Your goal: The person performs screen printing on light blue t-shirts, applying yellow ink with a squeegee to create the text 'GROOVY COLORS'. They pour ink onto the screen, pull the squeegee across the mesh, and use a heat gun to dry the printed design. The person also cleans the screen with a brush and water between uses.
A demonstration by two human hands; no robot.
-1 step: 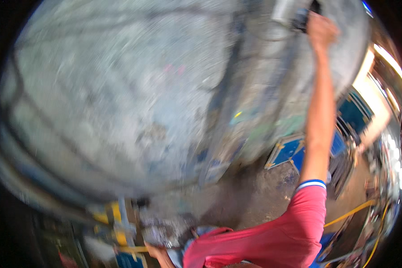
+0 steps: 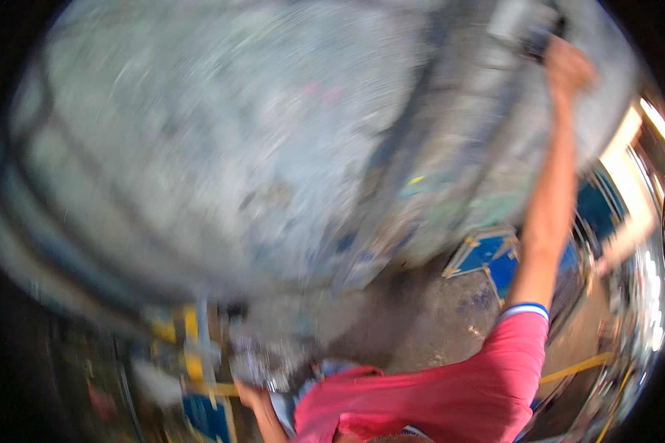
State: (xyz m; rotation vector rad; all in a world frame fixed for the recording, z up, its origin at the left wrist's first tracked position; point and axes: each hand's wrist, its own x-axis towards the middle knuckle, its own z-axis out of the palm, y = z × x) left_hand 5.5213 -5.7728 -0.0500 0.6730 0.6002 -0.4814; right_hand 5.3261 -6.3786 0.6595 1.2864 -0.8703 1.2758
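Note:
A large grey, worn surface (image 2: pixel 222 140) with dark band-like streaks fills the upper view. My right arm stretches up along it. At upper right my right hand (image 2: pixel 571 68) is closed round a dark hand-held tool (image 2: pixel 537 43) with a pale grey, blocky part beside it. Blur hides the tool's exact kind and whether it touches the surface. Low on the left, my left hand (image 2: pixel 253 395) hangs near my side, next to a yellow strip or hose (image 2: pixel 218 389). Its fingers are smeared, so I cannot tell whether it grips that strip.
Blue panels with pale edges (image 2: pixel 488 255) lean on the dark floor (image 2: pixel 421 310) under my right arm. Yellow-and-grey posts (image 2: pixel 193 343) stand at lower left. A yellow hose (image 2: pixel 576 368) runs at lower right, near cluttered gear and bright lights.
The view has turned, shifting the grey surface rightward in the picture. My right hand, with the dark tool in it, appears farther right and slightly lower. My left hand stays beside the yellow strip.

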